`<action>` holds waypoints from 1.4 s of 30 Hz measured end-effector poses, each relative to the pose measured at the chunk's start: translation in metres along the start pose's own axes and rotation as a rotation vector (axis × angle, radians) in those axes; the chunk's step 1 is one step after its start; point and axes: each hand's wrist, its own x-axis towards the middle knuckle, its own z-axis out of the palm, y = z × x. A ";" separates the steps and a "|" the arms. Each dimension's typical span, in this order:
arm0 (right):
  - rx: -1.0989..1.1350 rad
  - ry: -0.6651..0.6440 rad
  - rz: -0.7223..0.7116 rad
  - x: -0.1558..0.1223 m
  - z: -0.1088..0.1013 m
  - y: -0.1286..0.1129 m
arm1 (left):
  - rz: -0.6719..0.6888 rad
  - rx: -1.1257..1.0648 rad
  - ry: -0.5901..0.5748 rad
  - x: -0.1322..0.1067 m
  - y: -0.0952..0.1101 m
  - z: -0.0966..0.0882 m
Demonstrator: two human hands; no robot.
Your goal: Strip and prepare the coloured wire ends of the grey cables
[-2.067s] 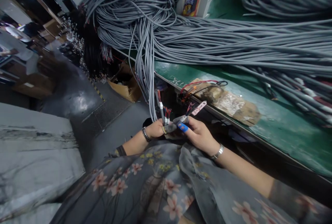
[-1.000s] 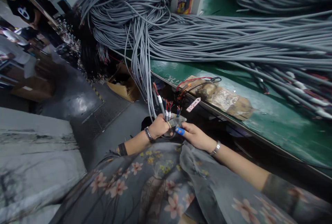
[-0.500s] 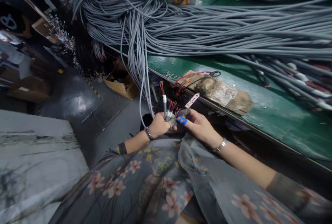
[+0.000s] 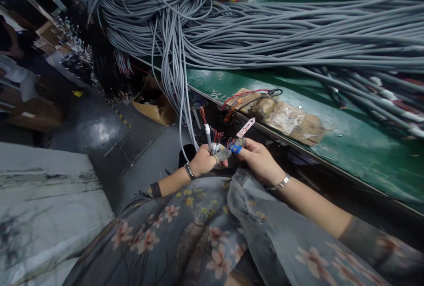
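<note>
My left hand (image 4: 206, 160) is closed around several grey cables (image 4: 208, 135); their stripped ends point up, with red and dark wires (image 4: 217, 135) fanning out above white collars. Grey covers sit on its fingertips. Close beside it, my right hand (image 4: 261, 162) pinches thin coloured wires (image 4: 229, 143) between a blue-wrapped thumb and a covered finger. The wires' lower ends are hidden by the fingers. A flat pinkish-white strip (image 4: 245, 127) with dark marks juts up behind the right fingertips; I cannot tell whether the hand holds it.
A thick bundle of grey cables (image 4: 265, 40) lies along the green table (image 4: 357, 162) and hangs over its edge. A taped cardboard piece (image 4: 294, 122) with red and black leads lies near that edge. A cardboard box (image 4: 150, 111) stands on the floor; a pale surface (image 4: 49, 188) is at left.
My right fingertips have shifted slightly, and the fingertips of the two hands are a little further apart. The tallest cable end in my left hand leans more to the left.
</note>
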 end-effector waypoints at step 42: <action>0.370 -0.088 0.265 0.002 -0.006 0.004 | -0.009 -0.089 0.096 0.000 -0.008 0.000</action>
